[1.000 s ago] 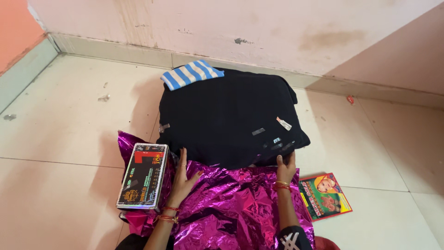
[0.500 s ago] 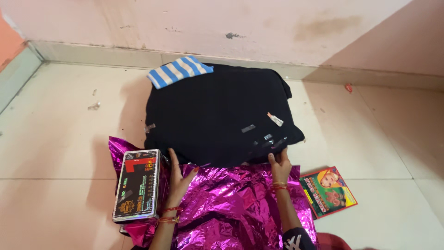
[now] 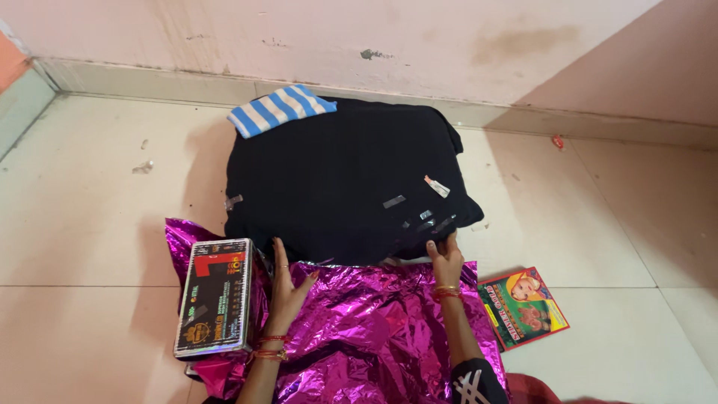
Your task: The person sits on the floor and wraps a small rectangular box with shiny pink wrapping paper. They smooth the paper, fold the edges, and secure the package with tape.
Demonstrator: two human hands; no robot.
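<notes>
The left hand (image 3: 286, 288) is laid flat, fingers spread, on magenta foil (image 3: 374, 329) — the right hand (image 3: 446, 259) is pressed to the black bundle (image 3: 336, 179), its grip indiscernible.

A bulky black fabric bundle (image 3: 344, 179), dotted with small tape scraps, lies flat on the tiled floor, its near edge overlapping a crinkled, shiny magenta foil wrapping sheet (image 3: 366, 329) spread in front of it
</notes>
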